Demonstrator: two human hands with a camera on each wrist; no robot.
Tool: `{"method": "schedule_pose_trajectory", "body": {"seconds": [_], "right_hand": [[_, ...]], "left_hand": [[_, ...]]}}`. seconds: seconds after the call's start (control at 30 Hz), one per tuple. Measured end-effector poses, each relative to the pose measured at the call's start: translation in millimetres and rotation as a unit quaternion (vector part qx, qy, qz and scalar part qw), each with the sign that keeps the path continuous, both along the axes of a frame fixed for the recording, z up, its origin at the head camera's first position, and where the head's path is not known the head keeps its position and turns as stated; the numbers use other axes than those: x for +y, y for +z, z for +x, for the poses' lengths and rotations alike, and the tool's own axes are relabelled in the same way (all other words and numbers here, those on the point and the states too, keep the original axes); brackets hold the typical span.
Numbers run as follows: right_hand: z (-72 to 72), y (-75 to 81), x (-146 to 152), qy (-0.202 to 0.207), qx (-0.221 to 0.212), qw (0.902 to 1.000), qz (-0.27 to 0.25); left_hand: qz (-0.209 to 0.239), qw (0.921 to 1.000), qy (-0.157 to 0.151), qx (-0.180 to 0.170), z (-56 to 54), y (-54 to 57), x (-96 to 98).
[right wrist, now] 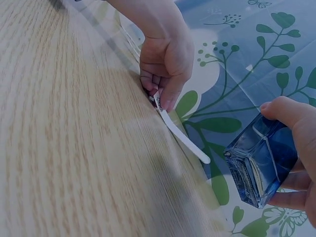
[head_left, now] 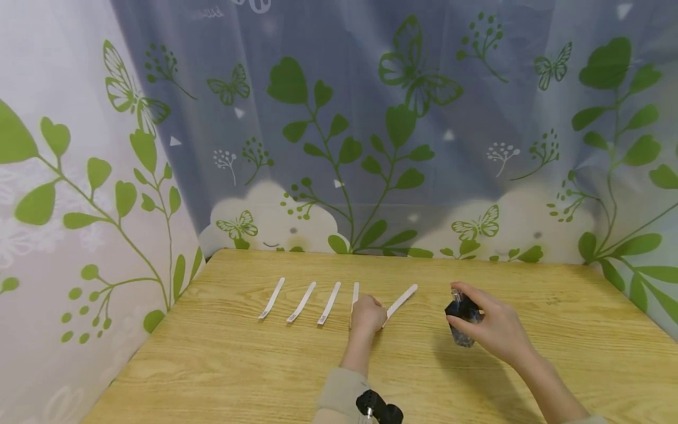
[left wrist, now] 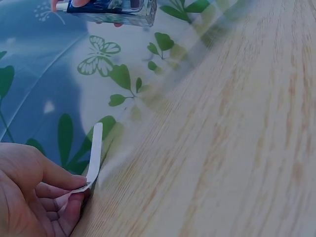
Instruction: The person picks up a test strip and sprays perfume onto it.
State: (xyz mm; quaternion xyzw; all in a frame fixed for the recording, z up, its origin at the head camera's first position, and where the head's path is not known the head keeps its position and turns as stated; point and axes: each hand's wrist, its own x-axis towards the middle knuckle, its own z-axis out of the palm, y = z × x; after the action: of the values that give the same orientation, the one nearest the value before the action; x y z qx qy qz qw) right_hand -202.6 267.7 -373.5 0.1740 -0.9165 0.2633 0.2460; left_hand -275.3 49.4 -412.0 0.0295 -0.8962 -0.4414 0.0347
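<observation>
My left hand (head_left: pixel 368 314) pinches the near end of a white paper test strip (head_left: pixel 401 303) between thumb and fingers. In the left wrist view the strip (left wrist: pixel 96 148) bends upward from the fingertips, its far end free. To the right, my right hand (head_left: pixel 500 327) holds a dark blue glass perfume bottle (head_left: pixel 462 321) above the table, index finger on the sprayer top and thumb against the side. The right wrist view shows the bottle (right wrist: pixel 264 163) tilted, its thick clear base toward the strip. Another strip (head_left: pixel 356 290) lies just beyond my left hand, partly hidden by it.
Three more white strips lie in a row on the left, among them one strip (head_left: pixel 329 303) nearest my left hand. The wooden table (head_left: pixel 212 365) ends at a patterned curtain (head_left: pixel 365 176) behind. A black device (head_left: pixel 378 406) sits at the left sleeve.
</observation>
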Motion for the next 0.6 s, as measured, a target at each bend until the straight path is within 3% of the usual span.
{"method": "schedule_pose_trajectory", "body": {"seconds": [0.2, 0.33, 0.6], "right_hand": [[1.0, 0.7, -0.2, -0.005, -0.001, 1.0, 0.001], [-0.1, 0.1, 0.0, -0.008, -0.001, 1.0, 0.004], [-0.7, -0.8, -0.2, -0.01, 0.004, 0.9999, 0.01]], "left_hand": [[0.014, 0.9998, -0.012, -0.009, -2.5, -1.0, -2.2], [0.057, 0.9977, -0.029, -0.022, -5.0, -2.3, -4.1], [0.146, 0.9864, -0.055, -0.052, -3.4, -0.7, -3.9]]}}
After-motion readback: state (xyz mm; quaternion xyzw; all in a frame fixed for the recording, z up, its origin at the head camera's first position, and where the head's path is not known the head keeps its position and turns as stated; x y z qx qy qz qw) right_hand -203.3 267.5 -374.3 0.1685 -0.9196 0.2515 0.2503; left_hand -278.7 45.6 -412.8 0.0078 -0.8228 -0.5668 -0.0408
